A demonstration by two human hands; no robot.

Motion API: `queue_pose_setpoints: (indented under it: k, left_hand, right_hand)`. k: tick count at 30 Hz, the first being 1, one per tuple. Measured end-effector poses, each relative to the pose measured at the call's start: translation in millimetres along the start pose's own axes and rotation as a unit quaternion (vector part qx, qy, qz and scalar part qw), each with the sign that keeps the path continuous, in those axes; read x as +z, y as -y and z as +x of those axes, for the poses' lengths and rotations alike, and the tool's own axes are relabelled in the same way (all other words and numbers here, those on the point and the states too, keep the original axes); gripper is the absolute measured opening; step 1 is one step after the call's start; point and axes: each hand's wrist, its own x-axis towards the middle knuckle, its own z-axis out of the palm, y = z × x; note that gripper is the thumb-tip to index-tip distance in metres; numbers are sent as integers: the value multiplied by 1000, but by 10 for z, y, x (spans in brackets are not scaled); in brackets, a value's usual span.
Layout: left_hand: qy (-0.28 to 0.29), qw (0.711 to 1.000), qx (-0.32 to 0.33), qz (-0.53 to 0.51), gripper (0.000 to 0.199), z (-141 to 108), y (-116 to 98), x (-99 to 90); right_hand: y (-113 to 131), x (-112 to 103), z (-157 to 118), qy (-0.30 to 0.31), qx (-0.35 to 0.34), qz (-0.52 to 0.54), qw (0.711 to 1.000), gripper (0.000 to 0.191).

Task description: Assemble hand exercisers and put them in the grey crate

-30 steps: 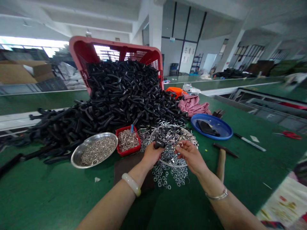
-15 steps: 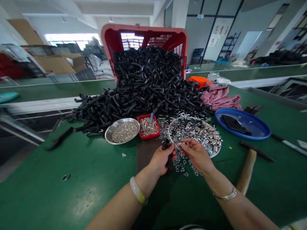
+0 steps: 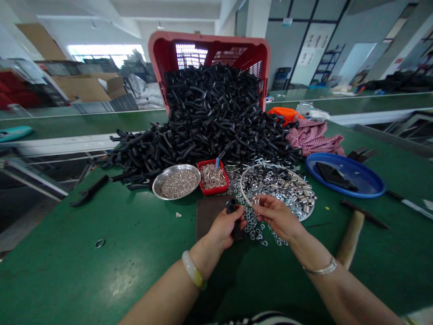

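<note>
Left hand closed around black curved part | right hand pinching small metal fitting | both over loose steel nuts, just before round tray

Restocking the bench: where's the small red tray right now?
In the head view, the red tray sits between the steel dish and the round dish of nuts, below the black parts pile.

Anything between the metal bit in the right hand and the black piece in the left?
Nothing visible. The metal bit in the right hand has open air between it and the black piece in the left hand. Only loose nuts lie below, out of the path.
</note>
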Motion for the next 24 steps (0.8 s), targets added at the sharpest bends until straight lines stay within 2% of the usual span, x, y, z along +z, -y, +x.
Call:
queue_pose_setpoints:
  k: [3,8,15,24]
  left_hand:
    - [-7,1000,15,-6,9,-27,12,16]
    - [-19,999,25,-24,11,-43,43,4]
    - [-31,998,21,-60,9,-27,73,-4]
    - [8,995,34,-91,10,-8,115,-50]
  right_hand:
    - [-74,74,-3,-22,25,39,999,36]
    - [-178,166,17,-75,24,65,995,38]
    - [-220,197,32,-74,40,81,993,39]
    - [-255,196,62,-86,90,84,989,39]
